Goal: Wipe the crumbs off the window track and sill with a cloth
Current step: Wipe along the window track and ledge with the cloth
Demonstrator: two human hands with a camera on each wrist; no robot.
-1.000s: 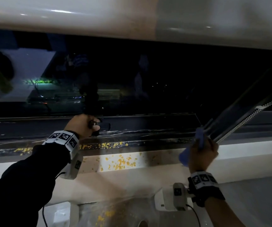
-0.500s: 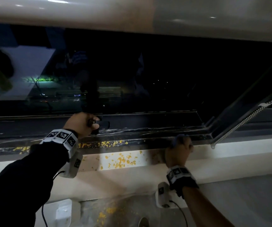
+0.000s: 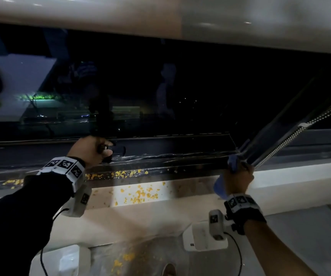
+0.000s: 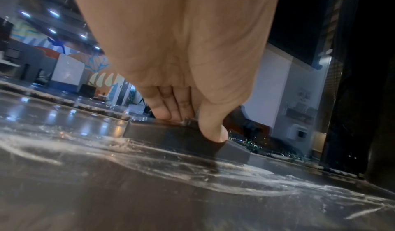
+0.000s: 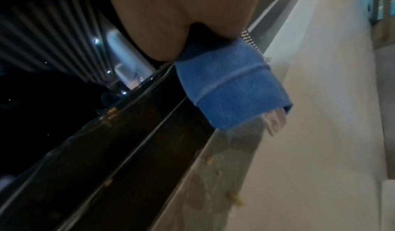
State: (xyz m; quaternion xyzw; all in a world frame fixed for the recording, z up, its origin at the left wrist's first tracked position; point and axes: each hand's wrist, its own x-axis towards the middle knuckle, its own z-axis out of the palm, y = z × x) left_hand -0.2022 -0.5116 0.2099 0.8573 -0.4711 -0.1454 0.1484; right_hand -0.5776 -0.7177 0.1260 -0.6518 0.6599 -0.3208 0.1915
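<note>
Right hand (image 3: 238,181) grips a folded blue cloth (image 5: 230,84) above the sill (image 3: 280,182); left hand (image 3: 90,149) grips the window handle (image 4: 183,135); yellow crumbs (image 3: 138,194) lie between.

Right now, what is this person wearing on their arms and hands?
Both hands are bare. The left arm has a long black sleeve; the right forearm is uncovered. Each wrist wears a white band of black square markers and a small white camera box with a thin black cable; the right wrist adds a black strap.

Ribbed blue cloth (image 5: 230,85); glossy dark track (image 3: 160,168)
</note>
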